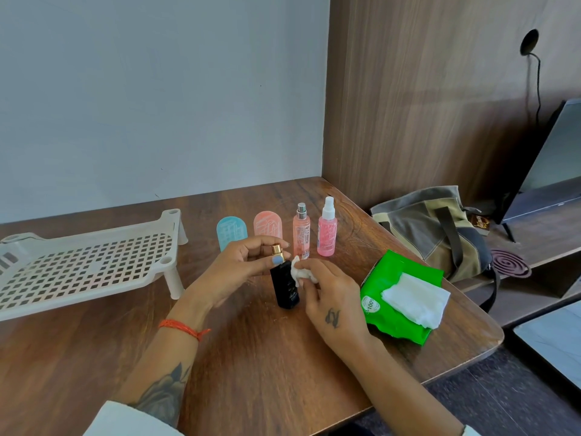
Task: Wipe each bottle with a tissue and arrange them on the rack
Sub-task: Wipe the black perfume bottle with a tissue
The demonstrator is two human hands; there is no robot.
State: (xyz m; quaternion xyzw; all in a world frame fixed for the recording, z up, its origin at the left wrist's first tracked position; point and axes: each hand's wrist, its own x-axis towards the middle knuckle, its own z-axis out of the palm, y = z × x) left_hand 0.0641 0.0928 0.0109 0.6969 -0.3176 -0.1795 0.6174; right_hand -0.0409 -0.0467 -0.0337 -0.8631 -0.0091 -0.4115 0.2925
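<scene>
A black bottle (285, 286) with a gold cap stands on the wooden table (267, 366) at the centre. My left hand (243, 265) pinches its gold top. My right hand (330, 297) holds a crumpled white tissue (299, 272) against the bottle's upper right side. Behind stand a blue rounded bottle (227, 231), a coral rounded bottle (268, 225), a slim pink spray bottle (301, 231) and a pink spray bottle with a white top (327, 229). A white perforated rack (85, 265) stands at the left with nothing on it.
A green tissue pack (390, 278) with white tissues (415, 298) on it lies right of my right hand. Beyond the table's right edge a grey bag (430, 228) and a mosquito coil (509, 262) rest on a lower shelf. A wooden panel rises behind.
</scene>
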